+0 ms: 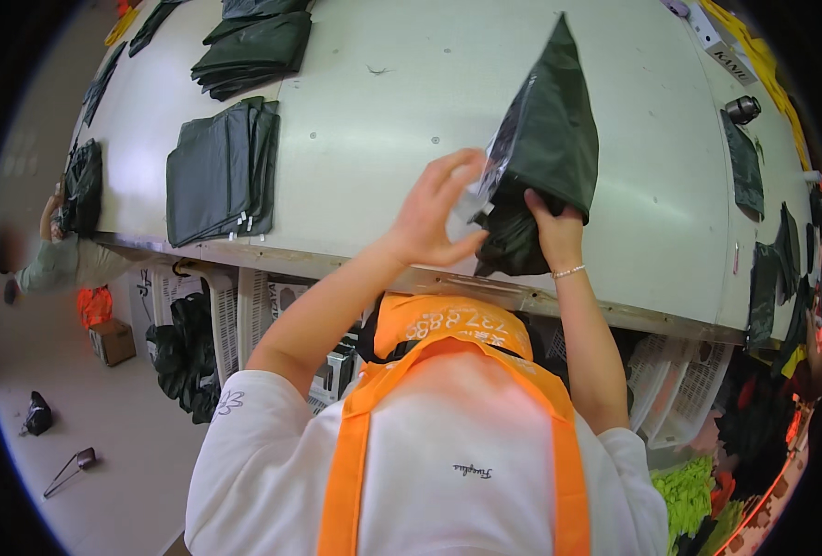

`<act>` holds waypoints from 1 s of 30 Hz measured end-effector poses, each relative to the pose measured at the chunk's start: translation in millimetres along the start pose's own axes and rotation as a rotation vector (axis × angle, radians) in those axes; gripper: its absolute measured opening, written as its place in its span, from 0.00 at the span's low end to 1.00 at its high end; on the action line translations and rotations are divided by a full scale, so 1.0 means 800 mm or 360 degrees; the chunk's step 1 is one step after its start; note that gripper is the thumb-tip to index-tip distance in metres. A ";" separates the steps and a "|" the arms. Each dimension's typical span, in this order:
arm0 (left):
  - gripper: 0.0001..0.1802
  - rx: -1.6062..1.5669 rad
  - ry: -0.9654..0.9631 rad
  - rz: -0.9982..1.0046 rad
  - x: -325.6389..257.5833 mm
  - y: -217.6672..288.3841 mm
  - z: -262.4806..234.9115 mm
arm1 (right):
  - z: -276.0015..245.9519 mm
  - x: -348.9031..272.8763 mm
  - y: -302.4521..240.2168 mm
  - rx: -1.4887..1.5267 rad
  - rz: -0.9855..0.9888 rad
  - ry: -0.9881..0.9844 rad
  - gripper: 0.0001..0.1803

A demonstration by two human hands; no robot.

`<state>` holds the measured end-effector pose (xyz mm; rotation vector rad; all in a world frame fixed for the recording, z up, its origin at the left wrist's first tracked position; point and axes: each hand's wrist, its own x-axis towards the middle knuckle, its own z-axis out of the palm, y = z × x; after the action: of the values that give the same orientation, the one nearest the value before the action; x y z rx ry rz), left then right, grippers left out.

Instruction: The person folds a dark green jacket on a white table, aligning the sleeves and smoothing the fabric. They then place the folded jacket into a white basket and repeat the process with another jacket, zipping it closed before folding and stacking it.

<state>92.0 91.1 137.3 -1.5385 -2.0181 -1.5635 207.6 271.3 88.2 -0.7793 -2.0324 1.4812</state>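
Observation:
Over the table stands a dark green, pointed fabric piece (559, 139) with a shiny clear plastic part (501, 153) along its left side. My right hand (557, 232) grips its lower right edge, thumb on the outside and the other fingers hidden under the cloth. Beside its lower left edge is my left hand (434, 208), fingers apart and curved around the clear plastic; whether they touch it I cannot tell. Darker folds (513, 246) bunch up between the two hands, near the table's front edge.
A stack of folded dark green pieces (221, 171) lies to the left, with another pile (253, 51) behind it. White plastic baskets (679, 389) stand under the pale table (374, 139). At the far left another person (68, 255) handles dark cloth. A black cylindrical object (742, 109) sits at right.

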 end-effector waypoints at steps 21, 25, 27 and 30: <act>0.34 -0.1406 0.0320 -0.1847 -0.112 -0.040 0.114 | 0.032 0.073 -0.008 -0.0583 -0.0208 -0.0063 0.30; 0.20 -0.2147 0.0717 -0.2310 -0.136 -0.065 0.130 | 0.028 0.097 0.002 -0.0912 0.0241 -0.0767 0.33; 0.19 -0.2237 0.0740 -0.2271 -0.148 -0.074 0.127 | 0.023 0.093 0.013 -0.1090 0.0027 -0.0851 0.28; 0.18 -0.2246 0.0786 -0.2334 -0.149 -0.071 0.130 | 0.018 0.081 0.008 -0.1634 -0.0365 -0.0858 0.22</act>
<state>146.9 104.7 -21.4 0.9550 -1.4788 -3.6488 153.1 308.7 82.3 -0.4598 -3.1996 0.4446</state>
